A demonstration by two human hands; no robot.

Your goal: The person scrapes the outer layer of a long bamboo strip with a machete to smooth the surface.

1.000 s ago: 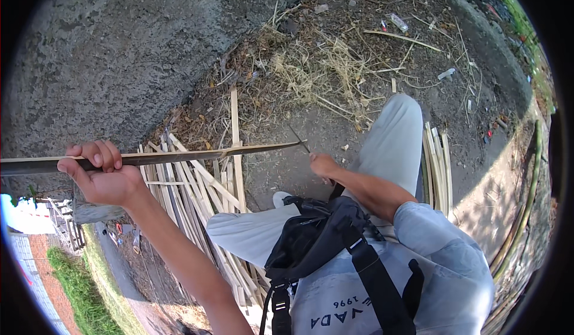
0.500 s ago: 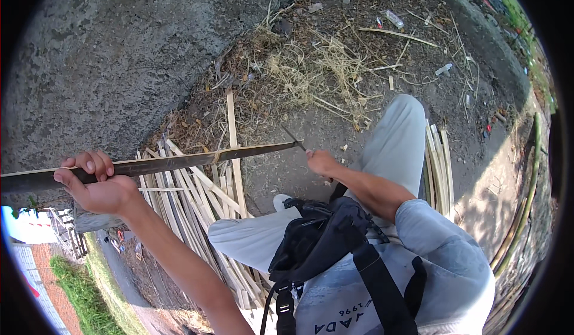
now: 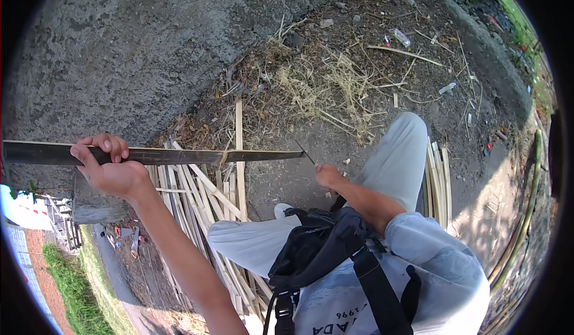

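Note:
My left hand (image 3: 113,170) is closed around a long split bamboo length (image 3: 170,157) with a dark outer face and a pale upper edge. It lies nearly level across the view, from the far left to my right hand. A node shows partway along it. In front of my bent knee, my right hand (image 3: 327,177) is closed on a knife (image 3: 302,148); the fingers mostly cover its handle. The thin dark blade crosses the bamboo's right tip. Whether the edge has bitten into it, I cannot tell.
Pale split strips (image 3: 197,203) lie piled below the bamboo, with more strips (image 3: 439,176) right of my knee. Shavings (image 3: 338,84) litter the ground ahead, near a clear plastic bottle (image 3: 402,38). A large grey rock surface (image 3: 131,54) rises at upper left. A black bag (image 3: 317,242) hangs at my waist.
My left hand has moved up and to the right, levelling the bamboo and bringing its left end into view. The knife stays at the right tip. The whole view has shifted slightly.

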